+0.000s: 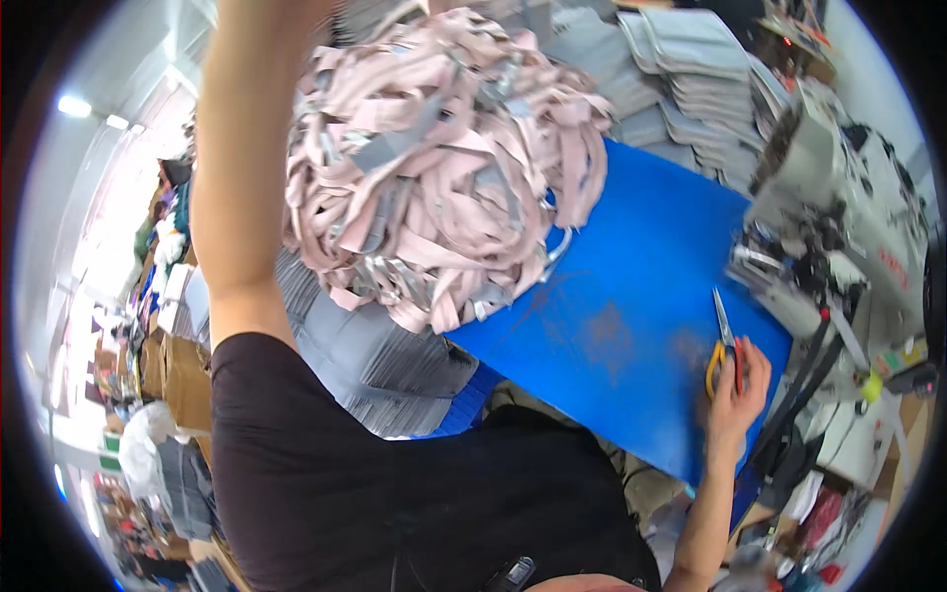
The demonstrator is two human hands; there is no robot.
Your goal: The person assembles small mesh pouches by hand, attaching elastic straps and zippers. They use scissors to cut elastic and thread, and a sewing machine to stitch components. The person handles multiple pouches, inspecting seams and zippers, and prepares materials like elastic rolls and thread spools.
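Observation:
My right hand (738, 397) is on the right part of a blue tabletop (631, 257), its fingers closed at the red and yellow handles of a pair of scissors (724, 321). The blades point away from me. My left arm reaches far forward past a big tangled heap of pale pink and grey fabric strips (424, 168). At the top edge my left hand (308, 18) is blurred and mostly cut off, so its fingers and anything in them are hidden.
A sewing machine (838, 197) stands at the right of the tabletop. Stacks of grey fabric pieces (695, 49) lie at the back right. More grey stacked pieces (370, 345) sit below the heap, near my body. Cardboard boxes (185, 380) are at the left.

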